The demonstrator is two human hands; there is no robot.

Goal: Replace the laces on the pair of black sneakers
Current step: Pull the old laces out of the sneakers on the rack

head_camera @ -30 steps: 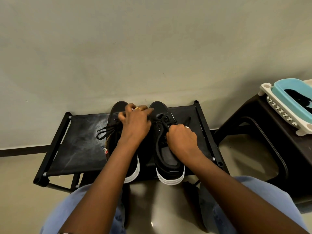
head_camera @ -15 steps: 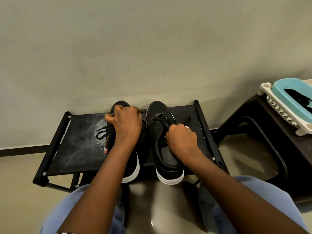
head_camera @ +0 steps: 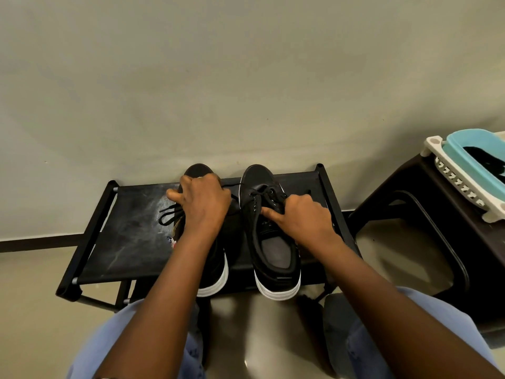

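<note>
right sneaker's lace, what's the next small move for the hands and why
Probably draw the lace free of the top eyelets. The right sneaker is still laced on the black rack, and the right hand is at its eyelets; the left hand rests on the left sneaker.

Bare rack top [head_camera: 128, 236] left of sneakers [head_camera: 273, 242]

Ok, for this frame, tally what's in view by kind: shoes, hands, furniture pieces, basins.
Black sneakers: 2, left sneaker and right sneaker
Hands: 2, left hand and right hand
Furniture: 2, black rack and dark stool
Basins: 1, blue-and-white basin
Total: 7
</note>
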